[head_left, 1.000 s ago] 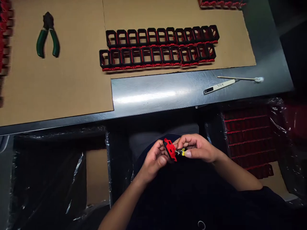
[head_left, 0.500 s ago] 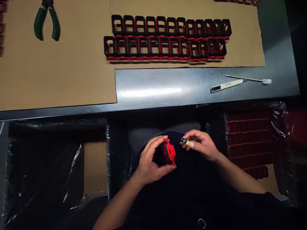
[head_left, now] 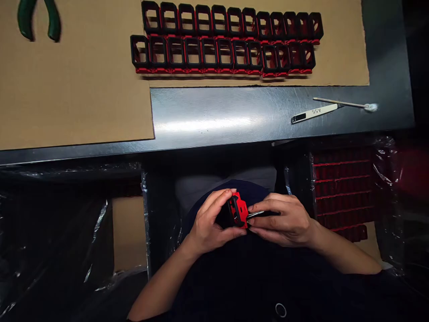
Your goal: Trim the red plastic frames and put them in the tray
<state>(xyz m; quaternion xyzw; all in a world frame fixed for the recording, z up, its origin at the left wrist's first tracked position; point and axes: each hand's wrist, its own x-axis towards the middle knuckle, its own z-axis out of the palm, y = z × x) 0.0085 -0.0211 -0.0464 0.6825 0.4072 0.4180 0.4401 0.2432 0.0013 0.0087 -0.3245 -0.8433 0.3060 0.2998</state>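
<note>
Low over the lap, our left hand [head_left: 209,223] has its fingers clamped on a red-and-black part [head_left: 237,211], while our right hand [head_left: 284,221] pinches a thin metal tool [head_left: 255,214] whose tip touches it. To the right, a plastic-lined bin [head_left: 385,147] holds stacked red parts [head_left: 345,188] — on the counter [head_left: 217,120], two rows of black frames [head_left: 224,40] sit on cardboard [head_left: 77,89].

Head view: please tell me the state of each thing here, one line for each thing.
Red and black part: held in left hand, over the lap.
Small metal tool: pinched in right hand, tip at the part.
Black frames: standing in two rows on the cardboard.
Green pliers: lying on the cardboard, handles apart.
Cotton swab: lying on the metal table.
</note>
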